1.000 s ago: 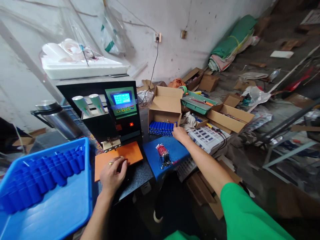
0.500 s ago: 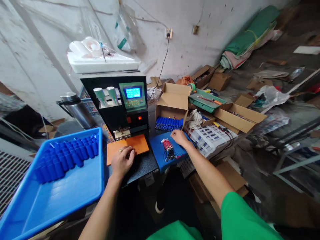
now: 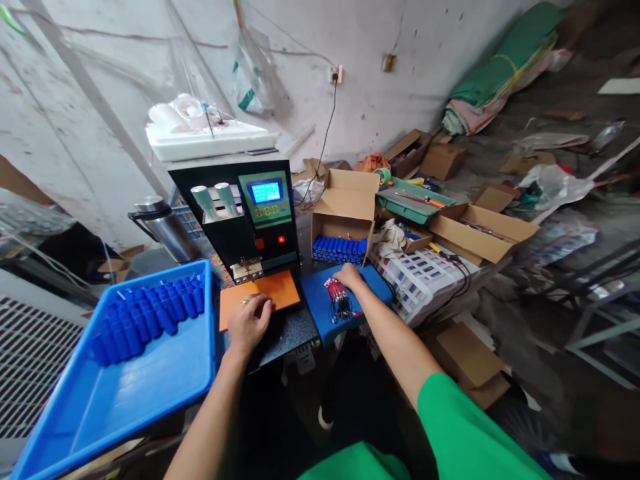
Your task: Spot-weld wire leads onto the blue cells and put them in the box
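Observation:
My left hand [image 3: 250, 321] rests at the front edge of an orange board [image 3: 283, 288], its fingers curled inward. Whatever may be under those fingers is hidden. Behind the board stands a black machine [image 3: 273, 267] with a lit blue screen and metal electrode tips. On a blue mat [image 3: 320, 327] lies a bundle of red and black wire leads [image 3: 341, 303] with small white ends. My right hand [image 3: 349, 275] is closed at the far end of this bundle, fingertips pressed together. I cannot make out what they pinch.
At left, a blue tray [image 3: 145, 393] holds rows of blue-wrapped cylindrical cells [image 3: 160, 307]. An open cardboard box [image 3: 350, 190] with more blue cells stands behind the mat. A steel jug [image 3: 170, 230], a white basket [image 3: 410, 283] and a green case [image 3: 415, 200] are around.
My right hand has moved left, from beside the wire bundle to its far end. My left hand stays on the orange board. The whole view has shifted slightly.

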### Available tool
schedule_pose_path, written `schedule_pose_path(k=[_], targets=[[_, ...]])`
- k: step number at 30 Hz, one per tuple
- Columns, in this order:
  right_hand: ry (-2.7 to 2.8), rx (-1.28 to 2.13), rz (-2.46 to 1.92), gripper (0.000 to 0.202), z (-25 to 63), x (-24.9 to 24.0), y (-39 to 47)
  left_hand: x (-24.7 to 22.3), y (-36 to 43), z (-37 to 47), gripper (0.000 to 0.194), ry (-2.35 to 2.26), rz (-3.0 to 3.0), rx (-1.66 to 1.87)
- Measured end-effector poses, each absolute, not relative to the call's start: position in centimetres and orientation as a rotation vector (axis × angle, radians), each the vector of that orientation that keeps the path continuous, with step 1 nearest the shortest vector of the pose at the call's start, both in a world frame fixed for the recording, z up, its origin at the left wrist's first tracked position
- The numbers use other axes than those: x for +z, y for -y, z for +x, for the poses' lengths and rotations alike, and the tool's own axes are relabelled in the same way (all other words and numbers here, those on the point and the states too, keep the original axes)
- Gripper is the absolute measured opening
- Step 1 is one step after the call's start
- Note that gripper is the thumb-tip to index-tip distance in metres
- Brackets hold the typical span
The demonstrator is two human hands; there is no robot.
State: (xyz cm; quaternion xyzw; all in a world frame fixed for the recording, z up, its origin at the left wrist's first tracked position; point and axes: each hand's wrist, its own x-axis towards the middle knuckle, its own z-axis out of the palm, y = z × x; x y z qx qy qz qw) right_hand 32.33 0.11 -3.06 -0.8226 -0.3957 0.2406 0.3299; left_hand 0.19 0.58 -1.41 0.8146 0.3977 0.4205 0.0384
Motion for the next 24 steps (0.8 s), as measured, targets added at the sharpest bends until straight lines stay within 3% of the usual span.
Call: schedule_pose_path(k=[5,12,17,24], targets=[[0.897,0.693,-1.843,0.03,33.3,-2.9,1.1,-1.4,-0.5,0.3,0.022,-1.217,2.503,1.29],[0.641,0.828,-1.186,0.042,33.0,2.5,3.0,-1.1,-0.8,0.0,0.027,-1.228,2.343,1.237],[0.603,0.997,-0.86,0.045,29.0,5.4,4.6,0.1,1.9,1.6,0.035,-1.101,1.885,1.263],[0.542,1.276,-0.631,0.043,21.2,5.0,6.9,1.7,7.3,5.9,0.035,-0.938,1.493,1.162]])
